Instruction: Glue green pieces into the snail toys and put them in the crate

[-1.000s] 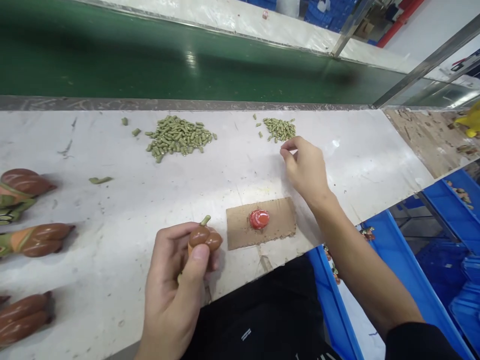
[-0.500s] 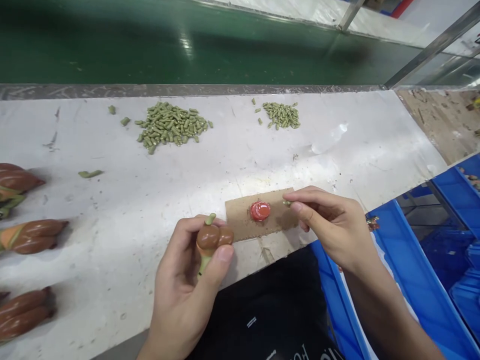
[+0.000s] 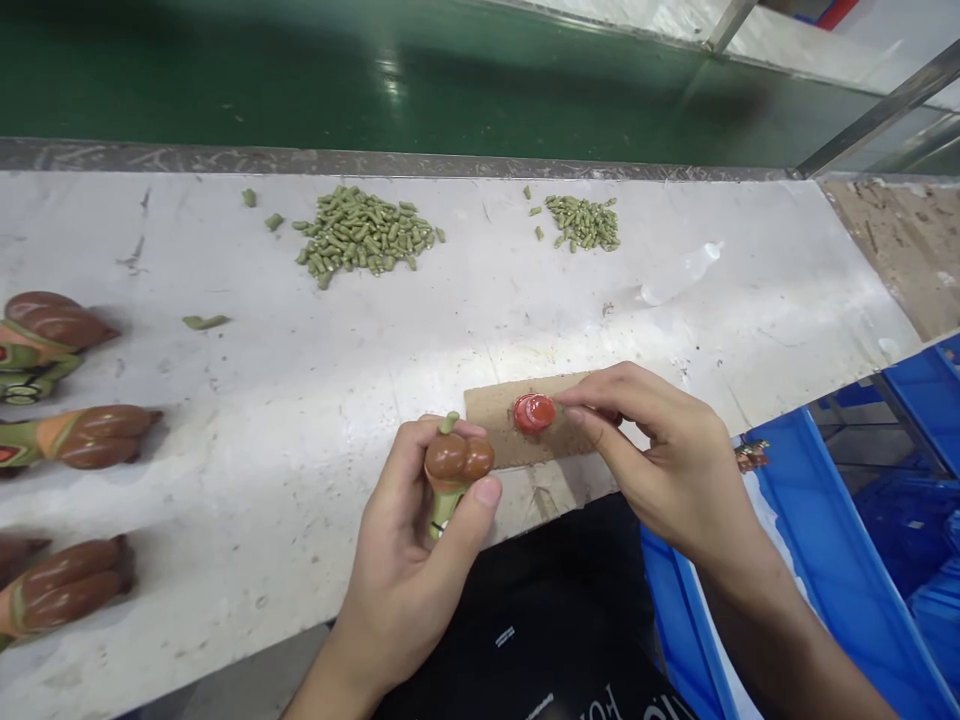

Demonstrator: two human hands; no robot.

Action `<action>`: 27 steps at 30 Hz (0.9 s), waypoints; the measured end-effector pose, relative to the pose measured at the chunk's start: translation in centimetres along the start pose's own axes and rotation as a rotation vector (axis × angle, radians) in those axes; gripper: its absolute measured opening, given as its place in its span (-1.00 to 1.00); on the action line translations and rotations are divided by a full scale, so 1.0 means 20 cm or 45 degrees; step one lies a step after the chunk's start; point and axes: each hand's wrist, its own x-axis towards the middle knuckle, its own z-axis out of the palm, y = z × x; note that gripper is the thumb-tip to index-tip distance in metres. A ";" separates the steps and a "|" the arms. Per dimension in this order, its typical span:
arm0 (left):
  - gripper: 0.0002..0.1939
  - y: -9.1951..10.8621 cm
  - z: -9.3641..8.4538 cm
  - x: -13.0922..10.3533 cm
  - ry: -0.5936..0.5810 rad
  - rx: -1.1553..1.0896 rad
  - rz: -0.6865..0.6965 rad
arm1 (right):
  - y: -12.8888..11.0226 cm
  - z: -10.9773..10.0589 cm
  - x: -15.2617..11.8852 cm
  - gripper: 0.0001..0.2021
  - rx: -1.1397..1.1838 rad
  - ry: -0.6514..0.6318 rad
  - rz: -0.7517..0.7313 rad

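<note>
Brown-and-green figurine (image 3: 459,458) is grasped in the left hand (image 3: 420,550), near the cardboard (image 3: 551,447); a green piece (image 3: 560,409) is pinched by the right hand (image 3: 671,465) at the red blob (image 3: 534,413); beyond, green pellets (image 3: 364,232) are heaped in two piles.

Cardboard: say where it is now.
In the head view, the cardboard lies by the near edge of the table, under the red blob, between left hand and right hand.
</note>
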 end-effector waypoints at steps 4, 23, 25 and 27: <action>-0.80 0.03 0.02 0.01 0.011 0.001 0.008 | -0.02 0.01 0.01 -0.71 -0.093 -0.025 -0.086; -0.84 0.05 0.03 0.01 0.005 -0.068 -0.077 | -0.04 0.07 -0.05 -0.69 0.199 0.159 -0.003; -0.79 0.05 0.03 0.00 0.051 -0.120 -0.076 | -0.07 0.09 -0.08 -0.71 0.358 0.173 0.099; -0.77 0.05 0.03 0.00 0.030 -0.158 -0.045 | -0.09 0.12 -0.11 -0.73 0.471 0.182 0.178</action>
